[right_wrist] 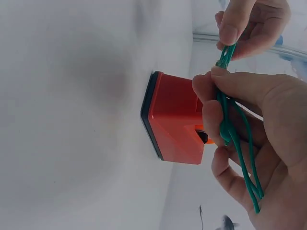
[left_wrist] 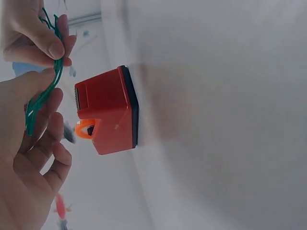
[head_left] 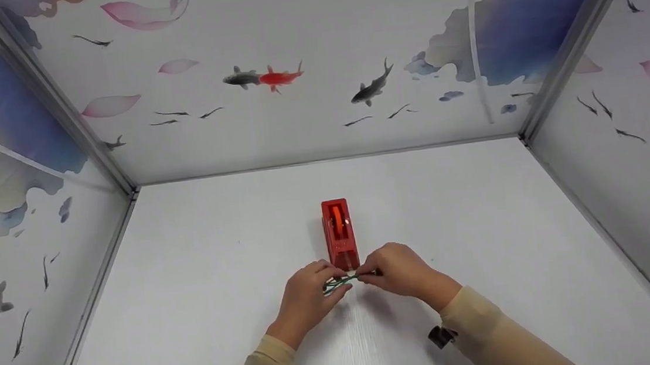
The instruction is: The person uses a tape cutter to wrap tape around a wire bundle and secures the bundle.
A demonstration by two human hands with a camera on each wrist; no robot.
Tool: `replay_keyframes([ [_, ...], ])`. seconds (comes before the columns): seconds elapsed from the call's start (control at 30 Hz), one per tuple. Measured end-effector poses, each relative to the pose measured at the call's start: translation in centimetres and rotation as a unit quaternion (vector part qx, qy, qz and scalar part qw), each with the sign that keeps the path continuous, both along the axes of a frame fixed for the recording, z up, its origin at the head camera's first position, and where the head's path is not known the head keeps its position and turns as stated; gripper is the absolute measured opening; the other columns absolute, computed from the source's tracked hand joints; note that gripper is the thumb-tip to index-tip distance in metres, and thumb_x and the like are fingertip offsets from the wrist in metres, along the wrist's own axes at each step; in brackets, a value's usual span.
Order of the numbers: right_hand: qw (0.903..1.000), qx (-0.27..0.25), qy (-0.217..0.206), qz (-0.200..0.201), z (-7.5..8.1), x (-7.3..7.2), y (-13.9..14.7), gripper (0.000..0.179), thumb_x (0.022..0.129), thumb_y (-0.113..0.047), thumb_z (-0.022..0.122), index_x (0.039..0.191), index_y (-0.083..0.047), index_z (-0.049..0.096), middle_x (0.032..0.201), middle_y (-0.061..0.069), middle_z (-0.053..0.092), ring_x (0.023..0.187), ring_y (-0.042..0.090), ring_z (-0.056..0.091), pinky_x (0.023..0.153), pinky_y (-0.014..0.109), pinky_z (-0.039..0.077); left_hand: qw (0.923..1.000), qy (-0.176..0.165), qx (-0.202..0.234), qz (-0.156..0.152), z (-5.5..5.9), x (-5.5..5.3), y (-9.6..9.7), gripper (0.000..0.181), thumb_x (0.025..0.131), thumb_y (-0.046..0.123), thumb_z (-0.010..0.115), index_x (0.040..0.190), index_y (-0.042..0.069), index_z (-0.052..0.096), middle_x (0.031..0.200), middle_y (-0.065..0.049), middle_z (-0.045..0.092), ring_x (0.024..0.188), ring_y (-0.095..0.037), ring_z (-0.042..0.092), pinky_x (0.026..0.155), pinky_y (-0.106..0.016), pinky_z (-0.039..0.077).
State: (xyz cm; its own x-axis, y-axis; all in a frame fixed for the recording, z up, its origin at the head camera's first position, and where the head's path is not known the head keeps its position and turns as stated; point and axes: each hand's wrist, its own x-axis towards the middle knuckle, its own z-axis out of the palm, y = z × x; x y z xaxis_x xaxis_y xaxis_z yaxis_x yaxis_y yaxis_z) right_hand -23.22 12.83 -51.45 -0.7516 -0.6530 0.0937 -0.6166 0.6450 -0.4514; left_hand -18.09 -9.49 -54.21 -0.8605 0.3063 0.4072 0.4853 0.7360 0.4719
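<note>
A bundle of thin green cord [left_wrist: 36, 108] stretches between the two hands, held above the table. My left hand [head_left: 307, 297] pinches one end of it between thumb and fingers, with a folded length lying along the palm in the left wrist view. Close beside it, my right hand [head_left: 401, 270] pinches the bundle too. A knot [right_wrist: 226, 130] and a loose loop hang across the right fingers in the right wrist view. Just beyond both hands stands a red tape dispenser [head_left: 340, 250] with an orange wheel [head_left: 337, 219] and a dark base.
The white table [head_left: 217, 233] is enclosed by panels printed with fish, petals and blue leaves. A back panel [head_left: 308, 125] rises behind the dispenser, and metal frame posts stand at the corners. Each sleeve has a small black device [head_left: 441, 337] at the wrist.
</note>
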Motion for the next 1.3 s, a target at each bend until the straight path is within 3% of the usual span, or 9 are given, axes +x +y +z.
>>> replay_keyframes([
  [0.1, 0.9974, -0.001, 0.070, 0.014, -0.2, -0.1, 0.2, 0.013, 0.089, -0.021, 0.083, 0.101, -0.019, 0.085, 0.082, -0.007, 0.079, 0.066, 0.001, 0.061, 0.070, 0.023, 0.055, 0.9980, -0.054, 0.033, 0.001, 0.3, -0.1, 0.1, 0.030, 0.097, 0.042, 0.071, 0.118, 0.020, 0.074, 0.095, 0.008, 0.074, 0.076, -0.006, 0.059, 0.070, -0.021, 0.053],
  [0.2, 0.9936, -0.007, 0.110, 0.024, -0.2, -0.1, 0.3, 0.013, 0.088, -0.020, 0.084, 0.100, -0.020, 0.085, 0.080, -0.007, 0.078, 0.065, 0.001, 0.061, 0.072, 0.027, 0.053, 0.9844, -0.147, 0.096, 0.010, 0.5, -0.3, 0.0, 0.026, 0.103, 0.041, 0.062, 0.115, 0.021, 0.073, 0.094, 0.008, 0.073, 0.076, -0.007, 0.058, 0.067, -0.022, 0.051],
  [0.27, 0.9919, -0.009, 0.124, 0.025, -0.2, -0.1, 0.3, 0.013, 0.088, -0.021, 0.084, 0.101, -0.021, 0.085, 0.080, -0.008, 0.078, 0.065, 0.001, 0.062, 0.074, 0.030, 0.052, 0.9661, -0.213, 0.146, 0.011, 0.5, -0.5, -0.1, 0.023, 0.105, 0.038, 0.061, 0.110, 0.019, 0.073, 0.093, 0.007, 0.072, 0.079, -0.009, 0.058, 0.068, -0.023, 0.051],
  [0.37, 0.9909, -0.010, 0.133, 0.022, -0.2, -0.1, 0.3, 0.014, 0.088, -0.021, 0.084, 0.102, -0.022, 0.085, 0.084, -0.008, 0.080, 0.069, 0.003, 0.067, 0.078, 0.032, 0.051, 0.9293, -0.300, 0.216, -0.006, 0.3, -0.8, -0.2, 0.024, 0.105, 0.037, 0.061, 0.111, 0.016, 0.071, 0.091, 0.004, 0.075, 0.078, -0.014, 0.063, 0.069, -0.028, 0.052],
  [0.47, 0.9901, -0.012, 0.139, 0.016, -0.3, 0.0, 0.3, 0.016, 0.088, -0.020, 0.084, 0.104, -0.023, 0.085, 0.087, -0.008, 0.080, 0.074, 0.004, 0.070, 0.081, 0.033, 0.051, 0.8924, -0.356, 0.276, -0.024, 0.1, -0.9, -0.2, 0.029, 0.104, 0.038, 0.062, 0.117, 0.012, 0.065, 0.091, -0.003, 0.080, 0.070, -0.017, 0.068, 0.071, -0.032, 0.054],
  [0.57, 0.9895, -0.018, 0.142, 0.015, -0.6, 0.1, 0.5, 0.017, 0.088, -0.020, 0.084, 0.104, -0.024, 0.084, 0.089, -0.009, 0.080, 0.075, 0.004, 0.071, 0.083, 0.034, 0.050, 0.8773, -0.370, 0.304, -0.030, 0.1, -0.8, -0.2, 0.028, 0.102, 0.034, 0.066, 0.116, 0.010, 0.062, 0.092, -0.006, 0.081, 0.063, -0.017, 0.069, 0.071, -0.031, 0.056],
  [0.8, 0.9926, -0.033, 0.116, 0.010, -0.5, 0.0, 0.4, 0.016, 0.089, -0.020, 0.083, 0.104, -0.024, 0.084, 0.087, -0.010, 0.079, 0.072, -0.001, 0.067, 0.087, 0.038, 0.051, 0.8937, -0.333, 0.298, -0.033, 0.1, -0.9, -0.4, 0.013, 0.096, 0.019, 0.076, 0.099, 0.010, 0.068, 0.093, -0.003, 0.080, 0.089, -0.040, 0.072, 0.065, -0.026, 0.058],
  [1.07, 0.9977, -0.052, 0.039, -0.016, -0.5, -0.1, 0.4, 0.011, 0.089, -0.022, 0.083, 0.101, -0.022, 0.084, 0.087, -0.013, 0.078, 0.070, -0.001, 0.059, 0.077, 0.027, 0.051, 0.9192, -0.291, 0.265, 0.015, 0.1, -1.0, -0.5, 0.008, 0.087, 0.020, 0.084, 0.092, 0.016, 0.079, 0.090, 0.002, 0.074, 0.073, -0.013, 0.063, 0.067, -0.026, 0.057],
  [1.3, 0.9954, -0.067, -0.063, -0.028, -0.7, -0.1, 0.7, 0.011, 0.092, -0.021, 0.079, 0.103, -0.017, 0.081, 0.089, -0.013, 0.075, 0.077, 0.005, 0.062, 0.071, 0.022, 0.054, 0.9276, -0.274, 0.252, 0.033, 0.0, -1.0, -0.4, 0.010, 0.084, 0.021, 0.086, 0.093, 0.021, 0.084, 0.085, 0.004, 0.074, 0.073, -0.013, 0.063, 0.068, -0.027, 0.057],
])
